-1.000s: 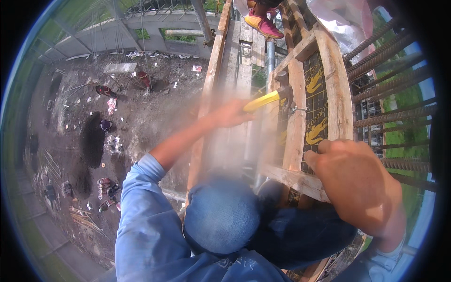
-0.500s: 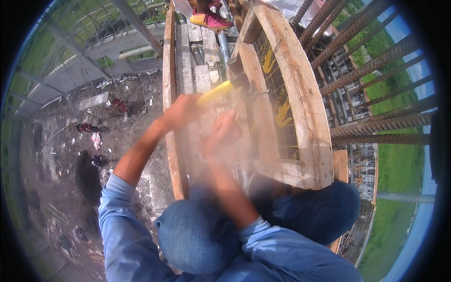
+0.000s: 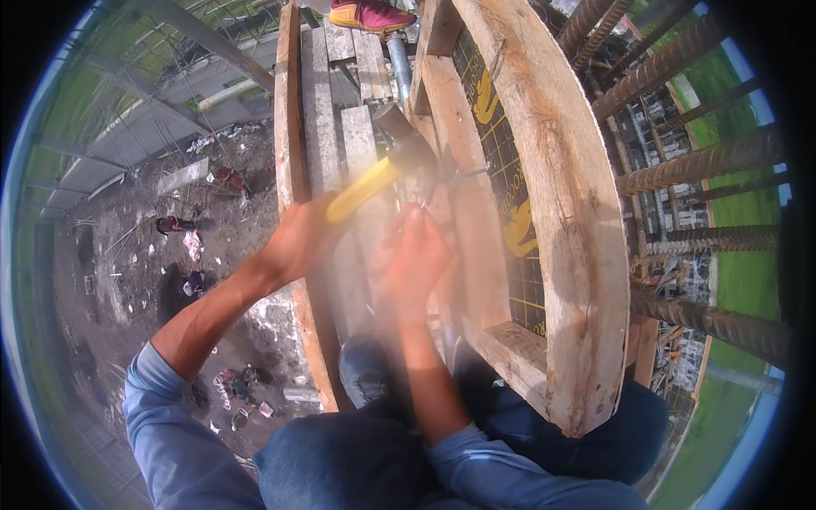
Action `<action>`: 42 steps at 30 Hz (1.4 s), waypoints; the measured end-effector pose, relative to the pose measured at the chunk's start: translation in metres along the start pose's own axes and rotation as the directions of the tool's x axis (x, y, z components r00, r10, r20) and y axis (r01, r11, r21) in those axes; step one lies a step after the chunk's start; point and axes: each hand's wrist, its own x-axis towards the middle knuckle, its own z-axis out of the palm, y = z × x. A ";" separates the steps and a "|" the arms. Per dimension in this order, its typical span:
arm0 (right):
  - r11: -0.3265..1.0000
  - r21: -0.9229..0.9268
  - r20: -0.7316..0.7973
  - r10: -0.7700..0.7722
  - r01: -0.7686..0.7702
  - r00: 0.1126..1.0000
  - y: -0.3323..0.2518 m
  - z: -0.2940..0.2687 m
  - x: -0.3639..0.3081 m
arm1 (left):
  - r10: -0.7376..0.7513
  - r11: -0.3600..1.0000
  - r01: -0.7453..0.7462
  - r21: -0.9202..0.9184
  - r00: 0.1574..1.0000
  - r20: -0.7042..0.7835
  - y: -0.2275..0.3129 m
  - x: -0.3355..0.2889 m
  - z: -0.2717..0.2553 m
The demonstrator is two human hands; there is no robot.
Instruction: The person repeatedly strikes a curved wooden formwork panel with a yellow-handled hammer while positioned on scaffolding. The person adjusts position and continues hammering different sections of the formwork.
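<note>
My left hand [image 3: 299, 240] is closed round the yellow handle of a claw hammer [image 3: 364, 189]. Its dark metal head is raised just beyond my right fingertips, over the narrow plank walkway. My right hand [image 3: 418, 259] is blurred, with thumb and fingers pinched together pointing upward. A tiny bright glint shows at the fingertips, but what they hold is too small to name. Beside that hand stands a timber-framed form panel [image 3: 565, 204] with a dark printed plywood face [image 3: 501, 183]. A thin dark metal piece [image 3: 472, 172] sticks out near the panel's inner batten.
A long timber rail [image 3: 291, 127] edges the walkway planks [image 3: 323, 127] on the left, with a deep drop to the dirt ground [image 3: 127, 280]. Thick ribbed rebars [image 3: 705, 161] jut in at the right. Someone's red shoe [image 3: 374, 14] stands on the far planks beside a metal pipe [image 3: 399, 68].
My left hand and the hammer have moved down and left. The right hand has shifted slightly right, its fingers now pointing up. The whole view has shifted, and the panel looks larger.
</note>
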 end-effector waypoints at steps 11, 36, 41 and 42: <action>0.917 -0.333 0.266 -0.134 0.221 0.955 0.004 -0.003 0.008 | 0.142 0.952 -0.140 0.272 0.990 0.014 -0.003 0.020 -0.027; 0.919 0.317 0.191 0.183 -0.236 0.965 0.020 -0.003 0.024 | -0.051 0.998 0.048 -0.041 0.995 -0.089 -0.026 0.012 0.027; 0.978 0.202 0.176 -0.097 0.061 0.980 0.029 0.011 0.034 | -0.131 0.955 0.120 -0.272 0.991 -0.023 -0.008 -0.009 0.040; 0.947 0.321 0.161 -0.047 -0.008 0.986 0.033 0.014 0.035 | -0.157 0.934 0.161 -0.320 0.987 0.038 -0.005 -0.014 0.037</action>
